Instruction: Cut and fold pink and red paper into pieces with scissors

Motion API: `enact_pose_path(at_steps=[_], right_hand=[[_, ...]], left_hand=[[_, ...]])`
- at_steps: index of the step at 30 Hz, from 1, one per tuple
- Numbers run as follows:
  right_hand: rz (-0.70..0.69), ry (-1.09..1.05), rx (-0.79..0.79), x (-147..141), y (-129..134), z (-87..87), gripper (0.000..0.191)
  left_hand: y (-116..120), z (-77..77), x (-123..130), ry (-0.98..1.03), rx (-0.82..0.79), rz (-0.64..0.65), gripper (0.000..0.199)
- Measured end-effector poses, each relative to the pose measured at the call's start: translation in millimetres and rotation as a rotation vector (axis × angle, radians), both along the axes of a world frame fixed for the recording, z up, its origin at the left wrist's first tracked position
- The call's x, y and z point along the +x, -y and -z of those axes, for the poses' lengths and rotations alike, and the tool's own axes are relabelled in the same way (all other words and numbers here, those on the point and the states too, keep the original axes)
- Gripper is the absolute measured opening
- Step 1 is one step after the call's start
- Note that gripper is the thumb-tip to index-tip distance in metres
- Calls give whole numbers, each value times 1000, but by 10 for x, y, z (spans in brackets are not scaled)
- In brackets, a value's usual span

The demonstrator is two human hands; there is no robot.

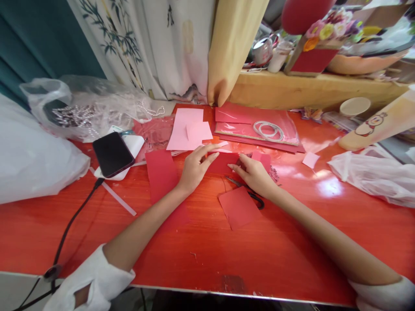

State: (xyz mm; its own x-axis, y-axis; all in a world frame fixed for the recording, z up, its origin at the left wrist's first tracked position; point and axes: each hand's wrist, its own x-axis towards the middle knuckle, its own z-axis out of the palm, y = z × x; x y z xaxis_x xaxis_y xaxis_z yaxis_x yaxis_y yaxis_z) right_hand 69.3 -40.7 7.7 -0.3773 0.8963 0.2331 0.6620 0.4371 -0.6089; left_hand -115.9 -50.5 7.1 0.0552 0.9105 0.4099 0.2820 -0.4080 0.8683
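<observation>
A piece of red paper [222,164] is stretched between my two hands above the red table. My left hand [194,169] holds its left end between the thumb and the outstretched fingers. At the other end, my right hand [256,175] pinches the paper with thumb and forefinger. Black-handled scissors [258,201] lie under my right hand, partly hidden by it and by a square of red paper [240,208]. A longer red strip [161,175] rests beside my left wrist. Pink paper sheets [184,125] lie just beyond my left hand.
A black phone [113,154] sits on a white device at the left, with a black cable [69,220] running to the front edge. Plastic bags [35,151] stand behind it. Packed red sheets [246,125] bear a coiled white cable [268,131]. A cup [372,125] stands right.
</observation>
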Motion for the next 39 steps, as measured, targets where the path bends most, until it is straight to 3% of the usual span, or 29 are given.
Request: enact_pose_path(at_steps=[3, 8, 11, 14, 19, 23, 31, 39], right_hand=[[-7, 5, -9, -8, 9, 12, 25], [-45, -11, 17, 5, 9, 22, 23], [1, -115, 9, 17, 13, -6, 28], [47, -221, -45, 16, 26, -43, 35], [-56, -233, -245, -6, 54, -81, 36], [-4, -253, -279, -6, 55, -65, 39], [9, -348, -197, -3, 57, -69, 35], [-2, -500, -361, -1, 20, -44, 26]], left_hand=[[-4, 11, 0, -27, 60, 34, 20], [-69, 83, 13, 65, -78, 5, 32], [-114, 116, 12, 171, -173, -10, 34], [-119, 104, 2, 203, -271, 60, 22], [-96, 50, -4, 296, -299, 91, 23], [-106, 60, 8, 345, -326, 144, 19], [-46, 47, 20, 172, -280, 82, 26], [-68, 103, 32, 170, -279, 191, 30]])
